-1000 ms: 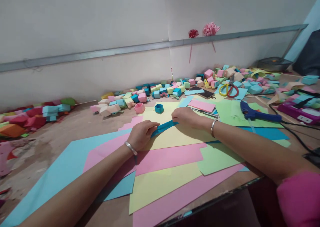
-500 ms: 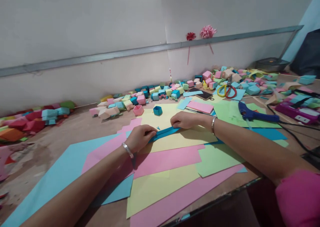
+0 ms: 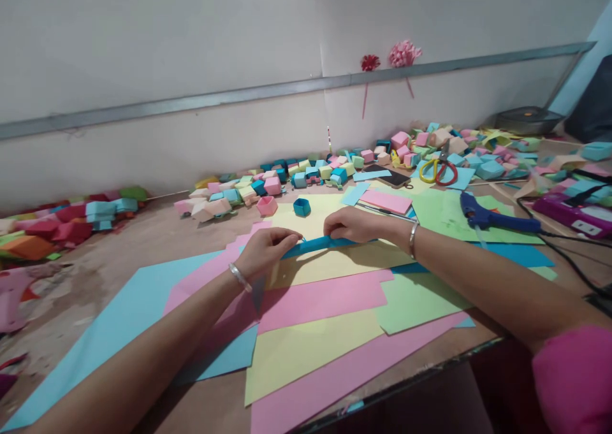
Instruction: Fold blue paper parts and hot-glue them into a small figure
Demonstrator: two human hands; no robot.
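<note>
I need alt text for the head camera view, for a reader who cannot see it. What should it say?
Two bare hands, the left hand and the right hand, pinch the two ends of a folded blue paper strip over overlapping coloured paper sheets on a table. Behind lie small folded paper boxes, scissors and a blue glue gun.

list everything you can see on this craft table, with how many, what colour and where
blue paper strip: one, blue, held between both hands over a yellow sheet
paper sheets: many, pink, yellow, green, light blue, overlapping across the near table
small blue ring: one, blue, just beyond the hands
small pink ring: one, pink, left of the blue one
folded paper boxes: many, mixed colours, along the wall
scissors: one, yellow and red handles, far right
glue gun: one, blue, right, on a green sheet
phone: one, dark, near the scissors
left hand: pinching the strip
right hand: pinching the strip
</note>
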